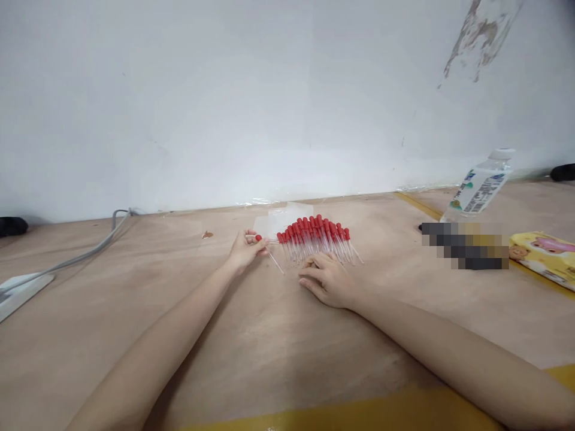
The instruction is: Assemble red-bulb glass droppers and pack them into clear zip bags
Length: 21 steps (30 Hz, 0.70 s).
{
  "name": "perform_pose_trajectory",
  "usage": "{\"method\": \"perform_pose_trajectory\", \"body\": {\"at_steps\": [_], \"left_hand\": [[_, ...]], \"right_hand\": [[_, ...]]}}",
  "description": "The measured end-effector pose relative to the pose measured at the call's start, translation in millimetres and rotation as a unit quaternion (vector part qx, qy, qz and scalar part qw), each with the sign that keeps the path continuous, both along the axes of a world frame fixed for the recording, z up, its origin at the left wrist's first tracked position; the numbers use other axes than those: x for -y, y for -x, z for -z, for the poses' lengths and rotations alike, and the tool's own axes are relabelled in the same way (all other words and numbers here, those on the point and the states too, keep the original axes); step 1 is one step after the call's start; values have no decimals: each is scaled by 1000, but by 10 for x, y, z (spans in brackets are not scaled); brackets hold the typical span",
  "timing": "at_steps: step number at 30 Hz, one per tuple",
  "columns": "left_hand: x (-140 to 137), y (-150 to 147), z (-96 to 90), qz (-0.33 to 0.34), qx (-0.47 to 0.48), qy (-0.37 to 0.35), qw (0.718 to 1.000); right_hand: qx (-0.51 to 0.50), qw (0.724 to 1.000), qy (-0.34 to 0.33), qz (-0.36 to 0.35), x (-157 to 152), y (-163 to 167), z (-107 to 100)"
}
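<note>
A fan-shaped pile of droppers point(317, 230) with red bulbs and thin clear stems lies on the table, the bulbs pointing toward the wall. To the left of it, my left hand point(247, 250) pinches a single dropper point(275, 263) close to its red bulb, and the stem slants down to the right. My right hand point(330, 280) rests palm down at the near side of the pile, by the stem tips. Its fingers are loosely bent and somewhat apart, with nothing seen in them. Clear plastic sheets point(291, 211) lie flat behind the pile.
At the right stands a tilted-looking plastic bottle point(483, 185) with a white cap, behind a blurred-out patch and a yellow wipes-like packet point(545, 254). Grey cables point(96, 248) run to a white flat piece point(27, 290) at the left. A white wall point(202, 108) closes the back.
</note>
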<state>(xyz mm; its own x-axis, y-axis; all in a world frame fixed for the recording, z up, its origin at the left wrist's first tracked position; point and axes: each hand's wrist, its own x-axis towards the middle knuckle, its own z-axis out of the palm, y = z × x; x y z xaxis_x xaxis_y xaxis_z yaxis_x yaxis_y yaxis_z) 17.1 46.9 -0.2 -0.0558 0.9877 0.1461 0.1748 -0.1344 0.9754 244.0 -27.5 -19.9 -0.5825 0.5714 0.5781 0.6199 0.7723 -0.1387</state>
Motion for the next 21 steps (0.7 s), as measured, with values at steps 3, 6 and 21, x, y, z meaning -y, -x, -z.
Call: {"method": "perform_pose_trajectory", "body": {"at_steps": [3, 6, 21], "left_hand": [[-254, -74, -20, 3, -61, -8, 998], [-423, -119, -6, 8, -124, -28, 992], [-599, -123, -54, -86, -302, -109, 943]], "right_hand": [[-17, 1000, 9, 5, -35, -29, 30], [-14, 1000, 10, 7, -30, -20, 18], [-19, 1000, 12, -9, -31, -20, 44]]}}
